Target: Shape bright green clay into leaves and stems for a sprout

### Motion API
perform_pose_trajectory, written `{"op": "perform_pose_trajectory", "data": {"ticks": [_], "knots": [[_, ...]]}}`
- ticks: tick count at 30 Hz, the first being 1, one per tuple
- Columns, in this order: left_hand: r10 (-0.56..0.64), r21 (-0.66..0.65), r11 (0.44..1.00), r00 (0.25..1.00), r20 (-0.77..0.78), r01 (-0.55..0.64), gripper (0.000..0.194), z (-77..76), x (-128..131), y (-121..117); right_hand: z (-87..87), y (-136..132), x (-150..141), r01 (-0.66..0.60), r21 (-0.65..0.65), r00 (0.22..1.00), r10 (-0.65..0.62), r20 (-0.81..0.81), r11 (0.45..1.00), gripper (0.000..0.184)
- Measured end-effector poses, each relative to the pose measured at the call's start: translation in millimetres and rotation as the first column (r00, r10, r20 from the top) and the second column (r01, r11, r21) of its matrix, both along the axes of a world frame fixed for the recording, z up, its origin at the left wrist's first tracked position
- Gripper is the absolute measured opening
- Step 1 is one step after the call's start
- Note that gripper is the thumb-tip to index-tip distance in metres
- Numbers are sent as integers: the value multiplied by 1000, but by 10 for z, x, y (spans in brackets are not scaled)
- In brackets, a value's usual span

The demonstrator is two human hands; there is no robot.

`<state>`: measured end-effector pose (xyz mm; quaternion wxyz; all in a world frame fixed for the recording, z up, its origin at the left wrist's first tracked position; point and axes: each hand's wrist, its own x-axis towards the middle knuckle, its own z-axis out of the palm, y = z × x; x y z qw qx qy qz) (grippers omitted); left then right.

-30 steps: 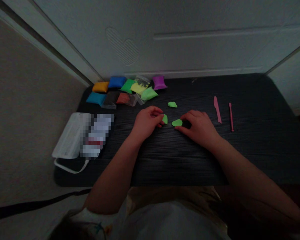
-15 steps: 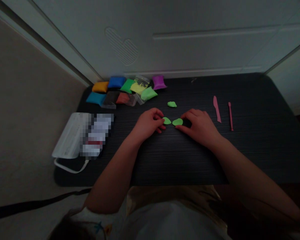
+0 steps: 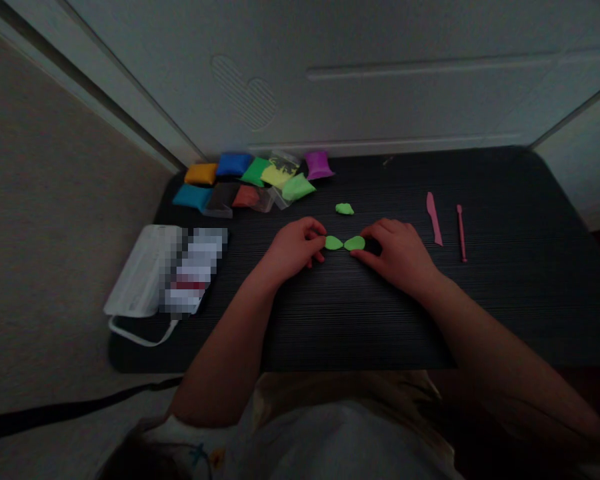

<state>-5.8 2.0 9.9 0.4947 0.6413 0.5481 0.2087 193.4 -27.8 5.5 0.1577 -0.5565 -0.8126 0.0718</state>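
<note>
Head view: dim light over a dark worktop (image 3: 340, 327); the left hand (image 3: 296, 247) and the right hand (image 3: 403, 253) meet near its middle.
Left green piece (image 3: 333, 243): flat on the worktop, its point turned inward, nearly or just touching the other piece's tip.
Right green piece (image 3: 355, 243): opposite it, rounded end toward the right hand.
Left grip: thumb and fingers at the blunt outer end; I cannot tell whether they pinch it or only touch.
Right grip: thumb and forefinger closed lightly about the piece's edges.
Handling: both pieces look like soft modelling clay, probably very light, easily dented and perhaps a little tacky; best taken by the thick rounded ends, sparing the thin tips.
Green lump (image 3: 345, 209): same colour, irregular and knobbly, lying beyond the pieces.
Worktop surface: black, finely ribbed, rounded corners.
Pink knife (image 3: 434, 219): slim, smooth, probably plastic.
Pink stick (image 3: 461, 233): narrow rod, beside the knife.
Coloured packets (image 3: 234, 164): pillow-shaped, some with clear film, clustered at the far left.
Face mask (image 3: 143, 270): pale, pleated-looking, with a white ear loop.
</note>
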Motion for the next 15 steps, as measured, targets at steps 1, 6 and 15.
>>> {"op": "perform_pose_trajectory", "data": {"ticks": [1,6,15], "knots": [[-1,7,1000,1000,-6,1,13,0,0,1,1,-1,-4,1,-1,1000,-1,1,1000,29],[2,12,1000,1000,5,-2,12,-17,-1,4,1,-3,-20,6,-9,1000,-6,-6,1000,29],[31,210,978,987,-158,3,12,-3,-27,14,-11,0,-7,-3,-11,1000,3,-9,1000,30]]}}
